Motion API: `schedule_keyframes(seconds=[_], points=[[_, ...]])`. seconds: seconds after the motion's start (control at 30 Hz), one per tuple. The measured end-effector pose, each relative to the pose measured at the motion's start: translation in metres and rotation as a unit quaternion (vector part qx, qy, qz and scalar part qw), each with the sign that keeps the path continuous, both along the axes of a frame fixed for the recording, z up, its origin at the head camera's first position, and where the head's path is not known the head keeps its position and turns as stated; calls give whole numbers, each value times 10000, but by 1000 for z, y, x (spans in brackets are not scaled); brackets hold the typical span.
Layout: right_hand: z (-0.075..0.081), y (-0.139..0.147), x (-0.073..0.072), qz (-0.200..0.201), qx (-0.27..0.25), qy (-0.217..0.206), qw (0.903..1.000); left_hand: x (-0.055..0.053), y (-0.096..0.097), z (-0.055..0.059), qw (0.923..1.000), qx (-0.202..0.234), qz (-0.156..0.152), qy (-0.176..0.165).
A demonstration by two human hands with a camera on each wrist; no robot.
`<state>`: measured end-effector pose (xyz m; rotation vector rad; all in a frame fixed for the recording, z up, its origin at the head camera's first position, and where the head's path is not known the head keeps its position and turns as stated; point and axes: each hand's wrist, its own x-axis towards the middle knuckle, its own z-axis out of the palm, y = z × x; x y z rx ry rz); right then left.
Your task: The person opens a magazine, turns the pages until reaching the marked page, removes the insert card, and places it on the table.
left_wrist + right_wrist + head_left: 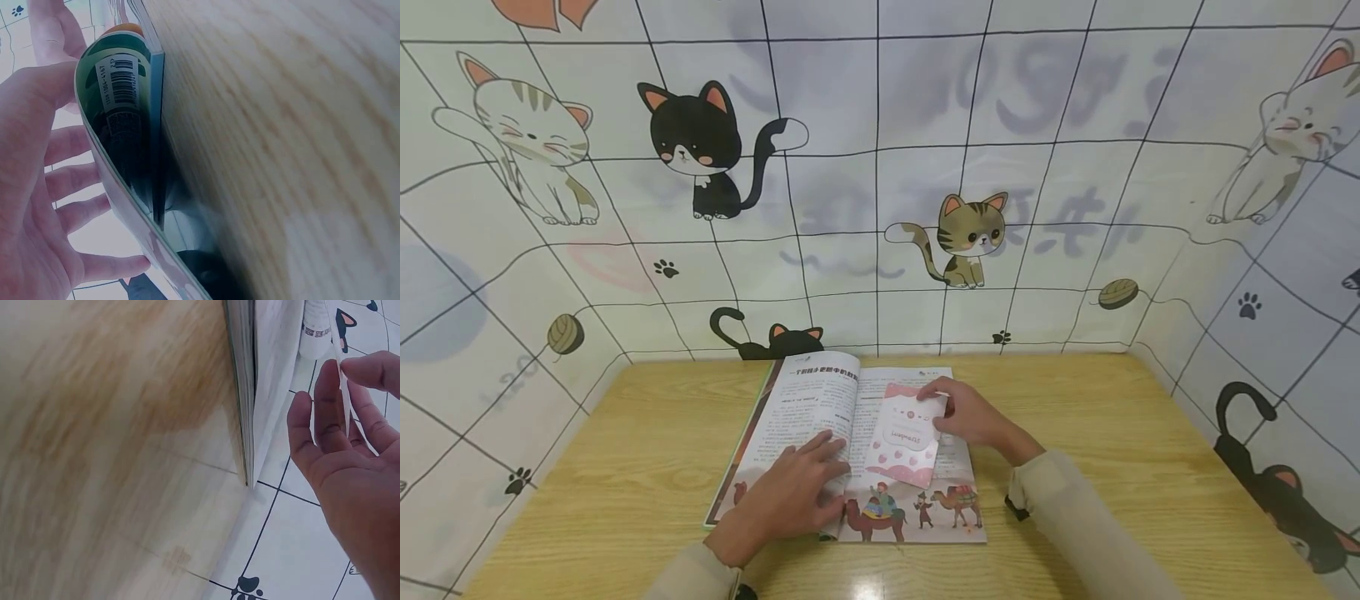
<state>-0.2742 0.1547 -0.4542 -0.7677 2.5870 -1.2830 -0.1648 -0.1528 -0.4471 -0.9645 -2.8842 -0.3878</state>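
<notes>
An illustrated magazine (801, 400) lies spread on the wooden table. Its left side bows upward, and a barcode (119, 81) shows on the underside in the left wrist view. My left hand (793, 492) rests on the left page near the fold, fingers extended and spread. Over the right page, a pink and white card (904, 433) with printed strawberries is pinched at its upper right edge by my right hand (973, 414). The right wrist view shows that thin card edge-on between thumb and fingers. Camels and people are drawn along the bottom of the right page.
The wooden table (1075, 408) extends to both sides of the magazine. Behind it stands a white wall covering (850, 183) with grid lines and cartoon cats, continuing along both sides.
</notes>
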Motion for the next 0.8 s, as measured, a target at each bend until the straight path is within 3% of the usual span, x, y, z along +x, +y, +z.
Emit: schedule_keyframes(seconds=[0.17,0.5,0.8], points=[[7,5,3,168,-317,-240,9991,1,-1,0,10000,68,-13,-51],[15,23,4,-39,-819,-747,9938,1,-1,0,9999,89,-1,-113],[25,45,8,-114,-889,-771,9930,1,0,1,9999,67,6,-88]])
